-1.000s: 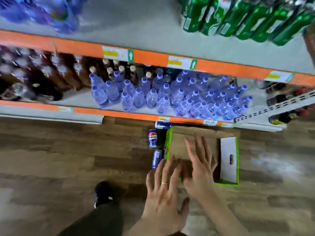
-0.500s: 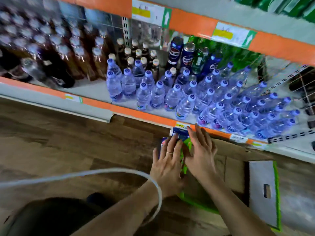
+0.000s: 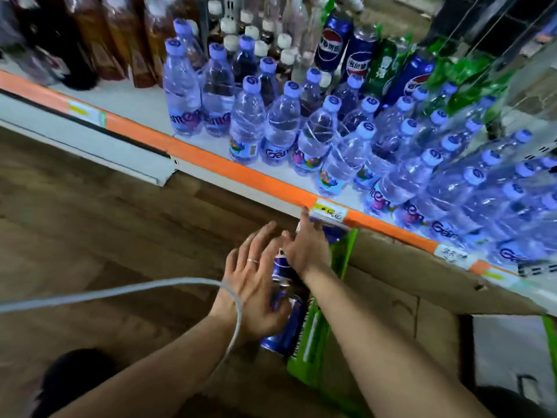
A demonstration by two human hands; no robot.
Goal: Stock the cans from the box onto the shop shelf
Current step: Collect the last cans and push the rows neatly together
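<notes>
Shelf: the bottom shop shelf (image 3: 144, 116) with an orange front edge runs from upper left down to the right.
Floor: wood-look floor (image 3: 90, 230) lies under everything in front of the shelf.
Box: the cardboard box (image 3: 391, 291) with green printed sides sits on the floor against the shelf edge, its flaps open.
Water bottles: clear water bottles (image 3: 313, 137) with lilac caps crowd the shelf front; blue cola bottles (image 3: 331, 46) stand behind them.
Right hand: the right hand (image 3: 307, 245) reaches to the box's far left corner with straight fingers; its grip is wide and holds nothing that shows.
Left hand: the left hand (image 3: 256, 285), a ring on one finger, lies with spread fingers over the cans; grip wide, resting on them rather than curled round.
Cans: blue cans (image 3: 286, 330) lie on the floor just beside the box's left wall, partly under the left hand.
Cable: a white cable (image 3: 120, 292) loops across the left wrist.
</notes>
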